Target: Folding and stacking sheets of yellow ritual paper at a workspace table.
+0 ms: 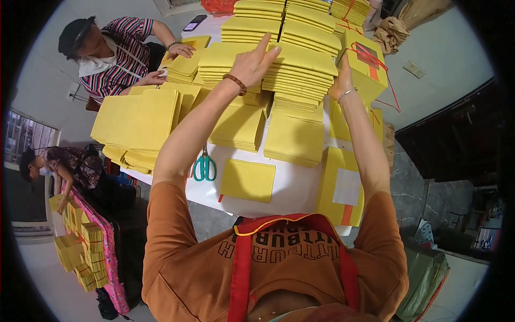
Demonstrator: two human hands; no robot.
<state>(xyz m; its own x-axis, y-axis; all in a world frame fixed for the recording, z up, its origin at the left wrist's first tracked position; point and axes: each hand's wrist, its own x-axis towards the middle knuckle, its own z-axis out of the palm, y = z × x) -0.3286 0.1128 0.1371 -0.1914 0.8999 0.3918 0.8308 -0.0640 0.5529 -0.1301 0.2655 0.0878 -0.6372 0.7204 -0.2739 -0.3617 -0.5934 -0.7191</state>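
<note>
Several thick stacks of yellow envelopes stand across the far part of the white-topped table. My left hand [254,64], with a beaded bracelet on its wrist, is at the near left edge of a tall yellow envelope stack [300,67], its index finger and thumb stretched out. Against the right side of that same stack lies my right hand [342,81], fingers extended upward and a bangle on the wrist; its palm side is partly hidden. Lower stacks [294,134] sit just nearer to me. Close by lies a single yellow envelope [248,180] beside teal-handled scissors [204,167].
Yellow bundles [366,64] tied with red string are at the right, with a labelled yellow bundle [343,185] near the front edge. Across at the left, a person [118,53] handles envelopes near a phone [195,22]. Another person [70,166] works at a pink-covered table [110,252].
</note>
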